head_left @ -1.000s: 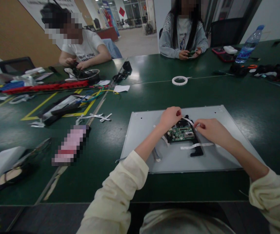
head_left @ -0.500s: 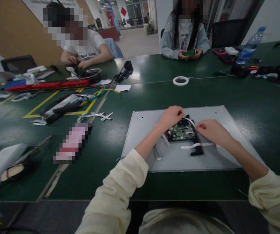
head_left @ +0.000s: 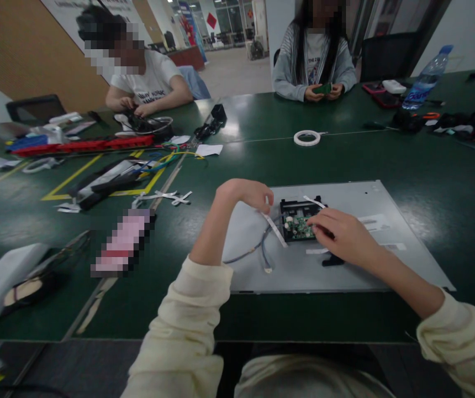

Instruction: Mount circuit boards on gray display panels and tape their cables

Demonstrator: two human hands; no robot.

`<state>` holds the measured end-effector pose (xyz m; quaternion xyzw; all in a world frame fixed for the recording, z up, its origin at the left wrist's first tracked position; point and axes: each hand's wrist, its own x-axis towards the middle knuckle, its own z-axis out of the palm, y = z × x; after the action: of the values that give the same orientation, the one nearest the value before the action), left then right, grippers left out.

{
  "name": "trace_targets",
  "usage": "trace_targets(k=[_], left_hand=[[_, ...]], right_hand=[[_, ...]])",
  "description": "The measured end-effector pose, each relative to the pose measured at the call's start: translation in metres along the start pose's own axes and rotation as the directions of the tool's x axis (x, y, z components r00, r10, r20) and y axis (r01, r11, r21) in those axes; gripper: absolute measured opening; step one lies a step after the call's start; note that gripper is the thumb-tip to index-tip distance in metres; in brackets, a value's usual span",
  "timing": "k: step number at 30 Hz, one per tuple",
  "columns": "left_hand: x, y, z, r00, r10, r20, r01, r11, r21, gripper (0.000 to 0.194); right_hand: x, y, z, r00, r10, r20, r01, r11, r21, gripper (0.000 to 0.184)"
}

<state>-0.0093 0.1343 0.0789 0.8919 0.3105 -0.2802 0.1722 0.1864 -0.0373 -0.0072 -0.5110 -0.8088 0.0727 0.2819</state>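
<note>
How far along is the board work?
Looks done: circuit board sits in its black frame on the metal panel.
In hand: left hand at the upper end of the left white strip; right hand at the board.
Probably left: cable end lies loose on the panel. Can't tell if the strips are stuck down.
</note>
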Motion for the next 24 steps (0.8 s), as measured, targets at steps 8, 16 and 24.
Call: trace_targets(k=[8, 16, 24], left_hand=[[0.017, -0.003, 0.008, 0.983, 0.003, 0.185, 0.008, 0.998, -0.057, 0.038], [0.004, -0.005, 0.004, 0.984, 0.137, 0.113, -0.122, 0.985, -0.124, 0.018], [-0.021, 0.002, -0.005, 0.973, 0.136, 0.189, -0.09, 0.969, -0.231, 0.015]], right_hand=[[0.0, -0.014, 0.012, 0.962, -0.242, 0.125, 0.243, 0.97, 0.007, 0.025], [-0.001, -0.012, 0.011, 0.968, -0.205, 0.145, 0.205, 0.979, 0.018, 0.024], [0.0, -0.013, 0.011, 0.968, -0.219, 0.119, 0.219, 0.976, 0.015, 0.025]])
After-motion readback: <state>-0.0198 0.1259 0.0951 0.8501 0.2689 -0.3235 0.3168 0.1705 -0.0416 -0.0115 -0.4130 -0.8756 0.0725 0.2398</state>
